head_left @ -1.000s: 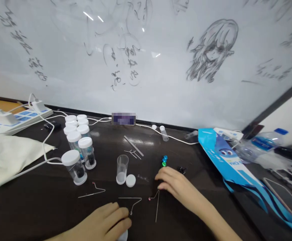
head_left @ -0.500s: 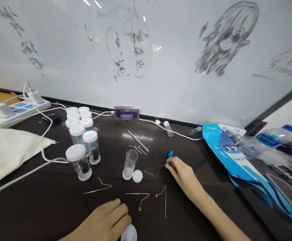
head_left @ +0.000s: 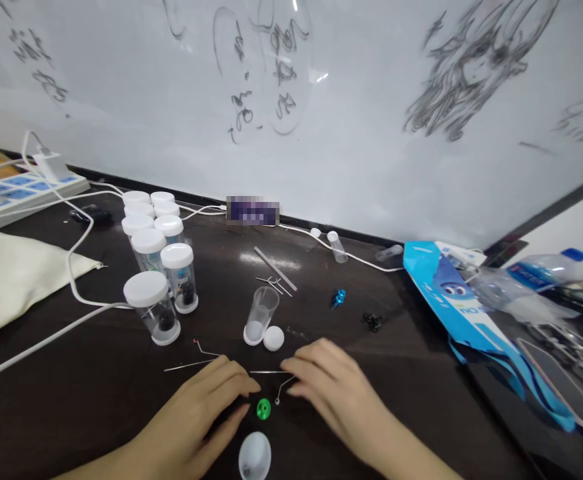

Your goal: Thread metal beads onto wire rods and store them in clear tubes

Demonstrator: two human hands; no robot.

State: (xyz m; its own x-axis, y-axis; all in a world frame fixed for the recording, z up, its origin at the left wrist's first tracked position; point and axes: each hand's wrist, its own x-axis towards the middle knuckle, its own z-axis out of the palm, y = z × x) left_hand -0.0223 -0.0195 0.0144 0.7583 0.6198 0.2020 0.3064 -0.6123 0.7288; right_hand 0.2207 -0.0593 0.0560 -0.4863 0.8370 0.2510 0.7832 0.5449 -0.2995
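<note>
A small round green piece (head_left: 263, 409) with a hole-like centre lies between my two hands. My left hand (head_left: 206, 413) is just left of it, thumb and fingers apart, holding nothing visible. On the other side my right hand (head_left: 339, 400) has its fingers loosely spread over the end of a thin bent metal wire (head_left: 267, 372) with a small ball tip. A second bent wire (head_left: 189, 365) with a red tip runs partly under my left hand. Nearest to me stands an open clear container (head_left: 255, 455) with something small and dark inside.
A clear tube (head_left: 262, 310) stands beside a white lid (head_left: 274, 339). Several white-capped tubes (head_left: 178, 277) cluster at left. Farther back are blue pieces (head_left: 339, 297), black pieces (head_left: 372, 321), metal pins (head_left: 274, 285) and a clear strip (head_left: 275, 269). A blue bag (head_left: 436, 293) lies right.
My right hand has come back from beside the blue pieces towards the middle. The green piece it was pinching now lies between my hands. The left hand's fingers have opened out.
</note>
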